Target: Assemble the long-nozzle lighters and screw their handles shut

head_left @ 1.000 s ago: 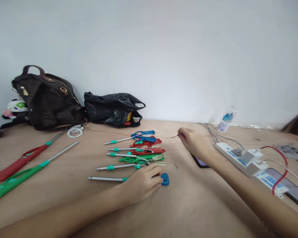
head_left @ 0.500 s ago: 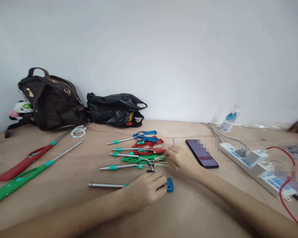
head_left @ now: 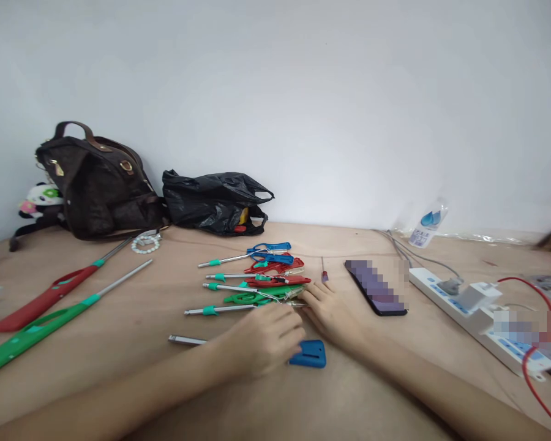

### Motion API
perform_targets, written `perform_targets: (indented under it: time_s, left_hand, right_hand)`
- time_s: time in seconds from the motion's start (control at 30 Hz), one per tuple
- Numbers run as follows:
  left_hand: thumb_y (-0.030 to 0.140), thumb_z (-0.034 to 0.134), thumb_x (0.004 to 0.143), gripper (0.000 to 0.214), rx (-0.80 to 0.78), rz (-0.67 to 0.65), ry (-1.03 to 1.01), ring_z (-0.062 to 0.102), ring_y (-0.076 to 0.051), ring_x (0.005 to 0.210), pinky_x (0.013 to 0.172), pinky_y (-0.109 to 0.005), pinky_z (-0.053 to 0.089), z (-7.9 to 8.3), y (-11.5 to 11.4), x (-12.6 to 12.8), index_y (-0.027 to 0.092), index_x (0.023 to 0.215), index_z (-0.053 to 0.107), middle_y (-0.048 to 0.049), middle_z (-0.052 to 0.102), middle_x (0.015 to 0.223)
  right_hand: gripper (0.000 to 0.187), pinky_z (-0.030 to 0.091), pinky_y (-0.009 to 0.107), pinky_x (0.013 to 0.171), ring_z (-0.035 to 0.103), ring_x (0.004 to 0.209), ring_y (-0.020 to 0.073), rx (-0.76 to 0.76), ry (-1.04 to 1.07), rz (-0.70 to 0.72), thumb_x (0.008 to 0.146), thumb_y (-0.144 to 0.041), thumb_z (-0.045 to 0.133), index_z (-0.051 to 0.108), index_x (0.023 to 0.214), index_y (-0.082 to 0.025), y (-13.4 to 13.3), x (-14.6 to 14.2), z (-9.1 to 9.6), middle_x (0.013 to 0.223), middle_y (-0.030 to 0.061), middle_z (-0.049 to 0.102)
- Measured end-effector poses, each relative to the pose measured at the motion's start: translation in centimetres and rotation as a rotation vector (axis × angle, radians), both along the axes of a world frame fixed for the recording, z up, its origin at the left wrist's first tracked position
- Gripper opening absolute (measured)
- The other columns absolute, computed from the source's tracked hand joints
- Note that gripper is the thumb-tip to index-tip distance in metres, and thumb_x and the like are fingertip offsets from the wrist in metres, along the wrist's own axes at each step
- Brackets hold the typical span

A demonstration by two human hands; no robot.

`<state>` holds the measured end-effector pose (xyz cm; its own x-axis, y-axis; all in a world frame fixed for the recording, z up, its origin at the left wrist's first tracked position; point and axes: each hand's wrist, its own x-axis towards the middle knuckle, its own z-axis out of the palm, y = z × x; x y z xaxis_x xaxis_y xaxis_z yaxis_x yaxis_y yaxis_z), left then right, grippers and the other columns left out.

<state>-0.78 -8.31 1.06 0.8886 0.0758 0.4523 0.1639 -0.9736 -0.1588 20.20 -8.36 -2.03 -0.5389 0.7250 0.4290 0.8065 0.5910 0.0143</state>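
My left hand (head_left: pixel 269 337) is curled over a blue stick lighter (head_left: pixel 310 354), gripping its middle. The lighter's metal tube (head_left: pixel 186 340) pokes out to the left and its blue end to the right. Just beyond, my right hand (head_left: pixel 328 309) bends its fingers down at the right ends of the opened lighters; its fingertips and what they pinch are hidden. Those lighters lie in a row: metal rods with teal collars (head_left: pixel 209 310), thin wires, and green (head_left: pixel 243 297), red (head_left: pixel 275 281) and blue (head_left: pixel 275 258) casings.
A small screwdriver (head_left: pixel 324 272) and a phone (head_left: pixel 376 291) lie beyond my right hand. At right are a power strip (head_left: pixel 472 318), a red cable (head_left: pixel 528 367) and a bottle (head_left: pixel 429 223). Red (head_left: pixel 50 300) and green (head_left: pixel 41 334) lighters, a backpack (head_left: pixel 101 190) and a black bag (head_left: pixel 211 202) are left.
My left hand has risen slightly, and the blue lighter has tilted, its blue end nearer me. My right hand has shifted slightly nearer me, over the clear lighter ends, uncovering the screwdriver.
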Motion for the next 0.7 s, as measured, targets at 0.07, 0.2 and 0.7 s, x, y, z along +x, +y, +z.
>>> perform_targets:
  time_s: [0.07, 0.2, 0.7]
  left_hand:
    - [0.019, 0.037, 0.098, 0.026, -0.017, 0.148, -0.001, 0.055, -0.021, 0.083, 0.074, -0.033, 0.043, 1.0, 1.4, -1.4, 0.014, 0.086, 0.06, -0.0084, 0.062, 0.088]
    - [0.024, 0.052, 0.092, 0.011, -0.216, 0.367, 0.12, 0.059, -0.021, 0.085, 0.069, -0.029, 0.042, 2.0, 4.4, -4.9, 0.018, 0.087, 0.06, -0.0043, 0.064, 0.091]
    - [0.026, 0.055, 0.091, 0.01, -0.268, 0.439, 0.145, 0.06, -0.024, 0.091, 0.073, -0.03, 0.044, 0.6, 5.6, -6.1, 0.018, 0.089, 0.06, -0.0051, 0.063, 0.098]
  right_hand:
    - [0.014, 0.045, 0.039, 0.081, 0.058, 0.094, 0.025, -0.012, -0.015, -0.044, 0.088, -0.008, 0.048, 0.057, 0.095, -0.016, 0.1, -0.2, 0.1, 0.101, 0.0122, 0.063]
    - [0.012, 0.044, 0.041, 0.084, 0.057, 0.099, 0.0264, -0.027, 0.008, -0.099, 0.088, -0.01, 0.05, 0.056, 0.096, -0.017, 0.0, -0.3, 1.3, 0.105, 0.0134, 0.063]
    - [0.02, 0.047, 0.032, 0.077, 0.058, 0.091, 0.0202, -0.454, 0.04, 0.214, 0.087, -0.032, 0.059, 0.06, 0.101, -0.018, -3.2, -0.5, 4.6, 0.101, 0.0068, 0.062]
